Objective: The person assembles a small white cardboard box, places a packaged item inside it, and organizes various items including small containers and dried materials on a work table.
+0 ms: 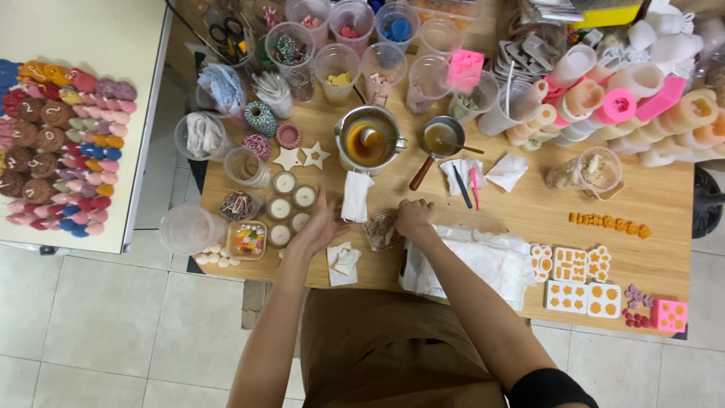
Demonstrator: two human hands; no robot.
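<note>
Glass cup [381, 230] sat near the front edge of your wooden table [529, 208], mouth upward, between your hands. Your right hand [414, 219] touched its rim at three o'clock, fingers curled; whether they gripped, I could not tell. Your left hand [323, 224] hovered open at nine o'clock, holding nothing, beside small white candles [291, 205]. At twelve o'clock stood a metal pot [368, 139]. Pale floor tiles [113, 325] lay below.

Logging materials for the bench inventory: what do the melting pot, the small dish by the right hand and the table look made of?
Melting pot: metal, probably steel; shiny grey rim, amber liquid inside.
Small dish touched by the right hand: looks like clear glass or plastic; contents show through, too blurred to settle which.
Table: wood or wood-look laminate, matte pale tan; grain unclear.
</note>
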